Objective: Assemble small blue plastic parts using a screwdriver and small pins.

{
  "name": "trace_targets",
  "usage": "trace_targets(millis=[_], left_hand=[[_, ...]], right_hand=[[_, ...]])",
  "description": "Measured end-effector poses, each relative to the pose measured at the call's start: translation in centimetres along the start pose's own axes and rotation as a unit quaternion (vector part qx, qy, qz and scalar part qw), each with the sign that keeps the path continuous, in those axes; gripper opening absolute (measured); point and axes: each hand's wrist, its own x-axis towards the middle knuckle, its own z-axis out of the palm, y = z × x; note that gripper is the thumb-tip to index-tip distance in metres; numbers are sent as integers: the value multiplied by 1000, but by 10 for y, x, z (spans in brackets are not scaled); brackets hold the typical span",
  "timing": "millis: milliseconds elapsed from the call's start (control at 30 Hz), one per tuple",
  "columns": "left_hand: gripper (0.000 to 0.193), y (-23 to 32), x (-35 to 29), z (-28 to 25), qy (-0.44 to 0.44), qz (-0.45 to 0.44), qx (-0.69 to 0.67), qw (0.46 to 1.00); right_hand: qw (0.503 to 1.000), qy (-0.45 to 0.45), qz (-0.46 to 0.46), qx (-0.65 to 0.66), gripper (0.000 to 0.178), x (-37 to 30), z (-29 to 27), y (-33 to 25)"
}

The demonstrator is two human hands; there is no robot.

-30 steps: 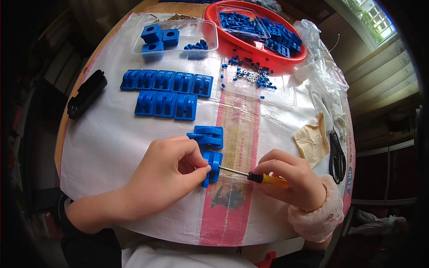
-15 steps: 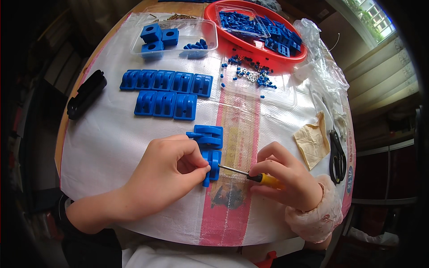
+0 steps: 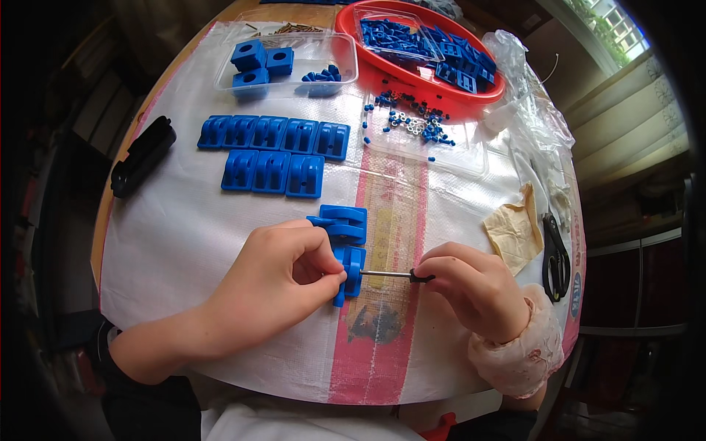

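My left hand (image 3: 283,275) pinches the left side of a blue plastic bracket with a small lever (image 3: 354,270) on the table. Its thumb and fingertip meet there and hide what lies between them. My right hand (image 3: 471,283) is closed round the handle of a screwdriver (image 3: 386,274). The metal shaft runs left, nearly level, and its tip meets the bracket's right side. Just beyond sits another blue bracket with a lever (image 3: 343,223), close against the first. Farther off, several blue bracket bases (image 3: 272,134) stand in two rows.
A clear tub (image 3: 351,70) holds blue blocks and cone-like pieces, with brass-coloured screws behind. At the back, a red basin (image 3: 494,97) carries many blue parts. Small nuts and blue bits lie on a clear lid (image 3: 471,158). Scissors (image 3: 556,257), cloth (image 3: 513,231) and a black case (image 3: 143,156) lie aside.
My right hand has turned and shifted slightly upward and right, its fingers drawing together round the handle. The screwdriver shaft is now more level. My left hand and the bracket stay put.
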Motion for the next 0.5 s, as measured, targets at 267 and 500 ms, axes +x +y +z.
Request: trace_targets(millis=[267,500], left_hand=[[13,2,-2,0,4,3,4,1000],[13,0,-1,0,1,4,4,1000]], right_hand=[[999,7,27,-23,33,1,0,-8],[999,3,-5,-42,30,0,-1,-5]])
